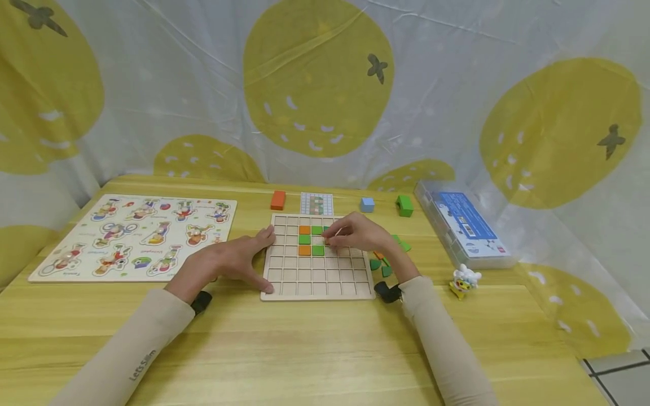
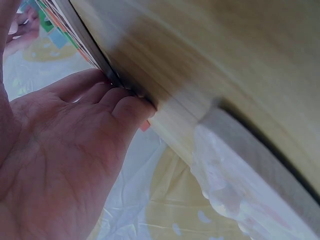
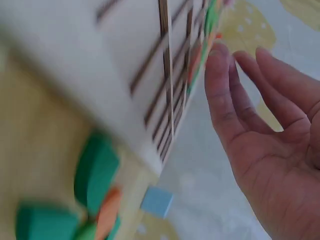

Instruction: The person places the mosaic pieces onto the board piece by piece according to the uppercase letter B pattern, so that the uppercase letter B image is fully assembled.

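In the head view, the board (image 1: 317, 290) lay on the table (image 1: 304, 349) between the two hands. The left hand (image 1: 228, 259) was at its left edge, with the thumb spread away from the other fingers and resting near the front corner. The right hand (image 1: 355, 232) was above the board, its fingertips close together beside the orange and green tiles (image 1: 317, 250), which lay in the grid; I cannot tell if it pinched a piece. Behind the board were the card (image 1: 316, 203) and the red (image 1: 277, 200), blue (image 1: 367, 204) and green blocks (image 1: 404, 206). Loose pieces (image 1: 387, 271) lay near its right edge. The puzzle (image 1: 137, 237) was at the left, the box (image 1: 464, 225) and the figure (image 1: 463, 280) at the right. In the left wrist view, the left fingers lay side by side, touching the board's edge. In the right wrist view, the right fingertips were near the tiles, and a held piece was not distinguishable.
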The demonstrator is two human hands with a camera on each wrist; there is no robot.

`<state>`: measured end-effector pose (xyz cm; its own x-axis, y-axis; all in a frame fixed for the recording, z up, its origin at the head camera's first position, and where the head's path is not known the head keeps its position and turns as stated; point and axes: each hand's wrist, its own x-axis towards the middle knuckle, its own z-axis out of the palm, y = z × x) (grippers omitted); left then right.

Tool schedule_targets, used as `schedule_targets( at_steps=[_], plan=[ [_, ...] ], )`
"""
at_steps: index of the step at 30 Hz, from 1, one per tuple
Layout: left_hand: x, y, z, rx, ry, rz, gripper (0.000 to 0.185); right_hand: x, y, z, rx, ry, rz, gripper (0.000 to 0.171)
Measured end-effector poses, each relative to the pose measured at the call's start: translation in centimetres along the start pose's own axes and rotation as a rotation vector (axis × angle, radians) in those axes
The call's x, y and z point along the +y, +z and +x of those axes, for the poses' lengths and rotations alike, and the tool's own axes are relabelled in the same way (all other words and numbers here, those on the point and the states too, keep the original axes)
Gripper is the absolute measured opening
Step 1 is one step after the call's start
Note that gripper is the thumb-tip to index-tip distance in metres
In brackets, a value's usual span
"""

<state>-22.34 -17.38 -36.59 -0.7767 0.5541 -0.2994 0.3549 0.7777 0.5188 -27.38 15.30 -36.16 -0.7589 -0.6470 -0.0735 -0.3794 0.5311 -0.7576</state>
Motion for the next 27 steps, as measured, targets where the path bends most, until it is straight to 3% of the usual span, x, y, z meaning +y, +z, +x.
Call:
schedule_targets(
  at_steps=[8, 12, 18, 27],
  plan=[
    [-0.1, 0.1, 0.2, -0.003, 0.001, 0.012, 0.127, 4.5, -4.5, -4.0, 0.180, 0.160, -0.059, 0.020],
    [-0.3, 0.1, 0.2, -0.006, -0.003, 0.015, 0.128, 6.3, -5.2, -5.0, 0.182, 0.230, -0.098, 0.018],
    [-0.4, 0.1, 0.1, -0.003, 0.010, 0.026, 0.127, 6.5, -5.7, -5.4, 0.169, 0.335, -0.137, 0.016],
    [-0.4, 0.0, 0.2, 0.001, 0.017, 0.026, 0.128, 6.1, -5.9, -5.5, 0.164, 0.378, -0.172, 0.011]
  ],
)
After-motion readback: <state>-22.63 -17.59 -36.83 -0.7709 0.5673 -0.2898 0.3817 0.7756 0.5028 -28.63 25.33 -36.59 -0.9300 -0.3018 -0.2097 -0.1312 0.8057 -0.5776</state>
